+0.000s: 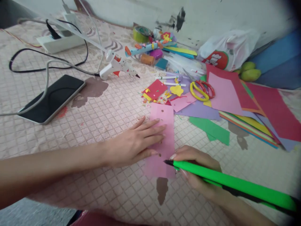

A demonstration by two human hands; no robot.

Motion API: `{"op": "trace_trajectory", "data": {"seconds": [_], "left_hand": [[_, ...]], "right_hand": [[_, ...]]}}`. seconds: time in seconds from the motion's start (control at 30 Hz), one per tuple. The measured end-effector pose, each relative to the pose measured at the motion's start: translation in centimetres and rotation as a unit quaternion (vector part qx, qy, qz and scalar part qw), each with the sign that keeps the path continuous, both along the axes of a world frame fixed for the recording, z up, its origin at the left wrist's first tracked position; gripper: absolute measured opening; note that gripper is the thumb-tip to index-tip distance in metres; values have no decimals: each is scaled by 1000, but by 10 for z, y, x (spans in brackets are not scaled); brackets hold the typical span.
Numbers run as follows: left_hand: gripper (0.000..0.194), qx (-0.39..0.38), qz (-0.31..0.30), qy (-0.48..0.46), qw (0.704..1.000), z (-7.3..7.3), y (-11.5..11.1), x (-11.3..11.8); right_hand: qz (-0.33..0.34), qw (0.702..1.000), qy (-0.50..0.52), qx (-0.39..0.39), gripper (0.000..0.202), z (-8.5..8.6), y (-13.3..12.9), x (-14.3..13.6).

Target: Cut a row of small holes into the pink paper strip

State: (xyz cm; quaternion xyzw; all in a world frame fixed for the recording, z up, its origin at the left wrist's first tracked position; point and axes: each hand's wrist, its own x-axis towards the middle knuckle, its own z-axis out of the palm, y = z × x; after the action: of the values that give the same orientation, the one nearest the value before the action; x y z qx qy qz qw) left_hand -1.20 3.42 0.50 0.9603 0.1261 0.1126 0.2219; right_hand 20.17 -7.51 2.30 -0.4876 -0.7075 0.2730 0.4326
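A pink paper strip (162,169) lies lengthwise in front of me on the checked tablecloth, with several small dark dots down its middle. My left hand (138,139) rests flat on its left side, fingers spread over the strip. In my right hand (199,169), a bright green pen (225,180) with a black tip is gripped between thumb and fingers. The tip points at the lower part of the strip, just below the lowest dot; whether it touches the paper I cannot tell.
Beyond the strip lie paper scraps (155,91), yellow-and-red scissors (199,91), a green paper piece (211,128) and stacked coloured sheets (249,125). A white glue gun (113,66), a phone (51,99), a power strip (58,42) and cables are at left. A plastic bag (230,50) stands behind.
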Motion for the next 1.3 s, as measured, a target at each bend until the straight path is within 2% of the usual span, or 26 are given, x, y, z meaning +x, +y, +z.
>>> {"op": "trace_trajectory", "data": {"seconds": [0.17, 0.3, 0.43, 0.63, 1.3], "left_hand": [[34, -61, -43, -71, 995, 4, 10, 9], [33, -64, -75, -92, 991, 4, 5, 21], [36, -50, -95, -97, 989, -3, 1, 31], [39, -22, -91, -84, 992, -11, 0, 33], [43, 5, -90, -70, 993, -14, 0, 33]], "right_hand": [[37, 999, 1, -11, 21, -7, -10, 0], [49, 999, -16, -11, 22, -9, -11, 3], [67, 998, -10, -2, 20, -12, -9, 5], [75, 997, -4, -7, 21, -14, -7, 5], [87, 996, -27, -21, 23, -16, -7, 8]]}}
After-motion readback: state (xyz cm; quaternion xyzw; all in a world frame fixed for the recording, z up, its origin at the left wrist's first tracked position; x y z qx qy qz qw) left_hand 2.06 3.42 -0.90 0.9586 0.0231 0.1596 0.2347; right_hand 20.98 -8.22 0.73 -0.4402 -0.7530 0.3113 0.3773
